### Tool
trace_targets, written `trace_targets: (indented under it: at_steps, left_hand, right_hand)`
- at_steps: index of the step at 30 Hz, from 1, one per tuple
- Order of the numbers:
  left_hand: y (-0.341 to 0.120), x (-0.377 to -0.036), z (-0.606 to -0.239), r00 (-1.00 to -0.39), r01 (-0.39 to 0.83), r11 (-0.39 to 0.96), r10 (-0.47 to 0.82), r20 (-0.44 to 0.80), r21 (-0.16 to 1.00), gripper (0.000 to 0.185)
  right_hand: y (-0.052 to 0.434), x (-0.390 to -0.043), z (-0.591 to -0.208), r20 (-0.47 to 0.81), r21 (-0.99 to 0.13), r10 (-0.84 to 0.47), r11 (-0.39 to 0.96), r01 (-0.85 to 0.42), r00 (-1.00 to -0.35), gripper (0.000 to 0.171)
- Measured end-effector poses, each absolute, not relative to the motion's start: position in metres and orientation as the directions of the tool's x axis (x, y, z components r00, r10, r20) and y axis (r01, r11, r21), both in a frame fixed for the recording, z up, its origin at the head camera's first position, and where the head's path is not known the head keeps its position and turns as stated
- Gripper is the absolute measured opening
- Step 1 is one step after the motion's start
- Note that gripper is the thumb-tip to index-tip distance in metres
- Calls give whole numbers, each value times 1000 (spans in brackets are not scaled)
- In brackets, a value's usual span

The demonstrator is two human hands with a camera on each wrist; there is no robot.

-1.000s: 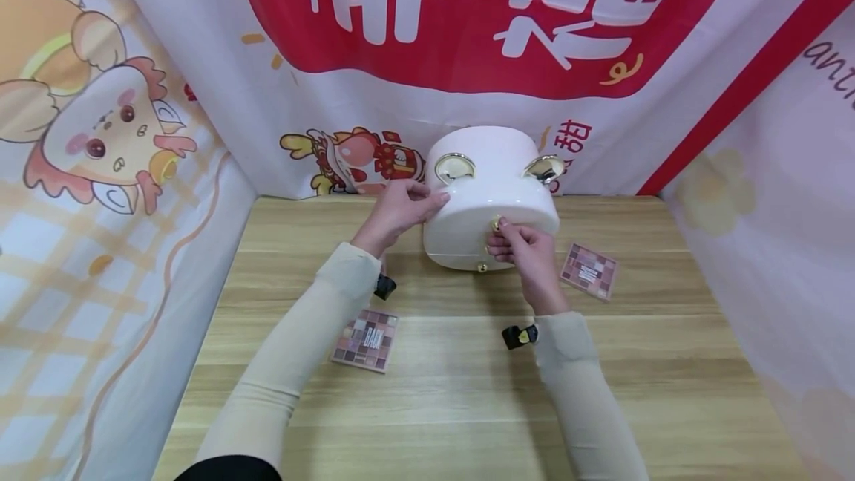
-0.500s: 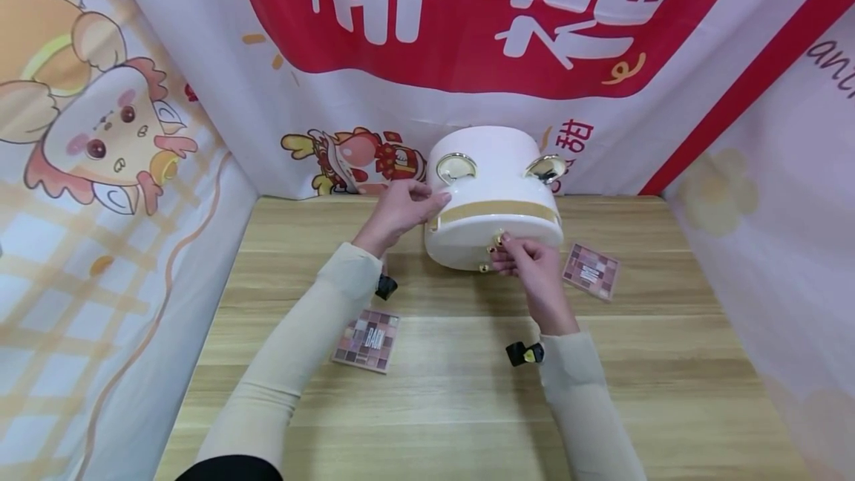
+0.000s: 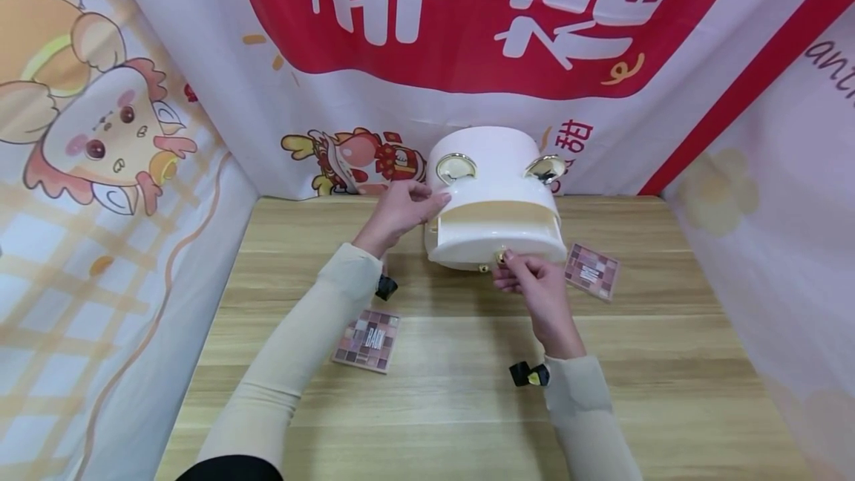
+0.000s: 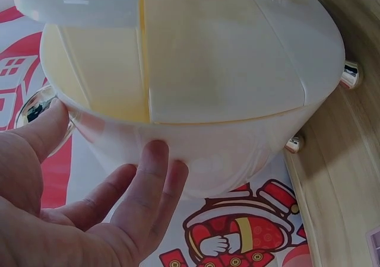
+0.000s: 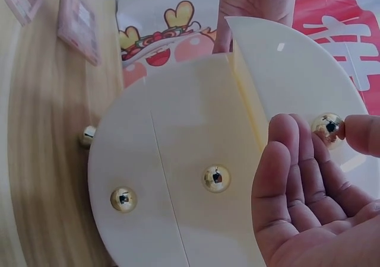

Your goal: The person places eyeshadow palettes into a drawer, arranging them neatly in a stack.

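The top drawer (image 3: 461, 247) of a rounded white box (image 3: 490, 145) was seen part-way out, directly beyond the right hand (image 3: 538, 297), its long axis running from side to side across the person. Its slide lay crosswise to that axis, straight along the line from the box to the right hand. The gold top knob (image 5: 329, 130) was pinched between the right thumb and forefinger, with no gap left there; the other fingers were curved and held nothing. The drawer front was thus nearer to the right hand, while the left hand (image 3: 401, 214) was set against the left side of the box. The left fingers were spread and only slightly bent, wrapped round nothing, with the thumb placed at the front edge near a gold ring (image 3: 457, 168).

By the head view, two flat palettes (image 3: 367, 340) were shown on the wooden table (image 3: 427, 407), one to each side of the box, but the lower fronts were largely hidden under the drawer. In the right wrist view, two lower drawers (image 5: 184, 118) were revealed, both closed, each with a gold knob. In the left wrist view, the left fingertips could be seen at the side wall, out of sight from above. Whether anything was held inside the drawer could not be told.
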State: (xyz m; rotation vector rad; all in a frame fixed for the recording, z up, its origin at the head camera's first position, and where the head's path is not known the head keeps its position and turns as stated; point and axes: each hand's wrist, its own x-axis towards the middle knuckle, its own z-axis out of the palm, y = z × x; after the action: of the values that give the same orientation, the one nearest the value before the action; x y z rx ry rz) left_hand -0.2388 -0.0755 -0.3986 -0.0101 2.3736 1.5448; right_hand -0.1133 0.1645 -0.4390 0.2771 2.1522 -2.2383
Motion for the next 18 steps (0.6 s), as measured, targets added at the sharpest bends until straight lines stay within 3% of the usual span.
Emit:
trace_targets:
  at_steps: [18]
  left_hand:
    - [-76,-237,-397,-952,-171,429,162,-262,887,68]
  right_hand:
    - [163,-78,-442,-153,-986,116,-87,143,-981,36]
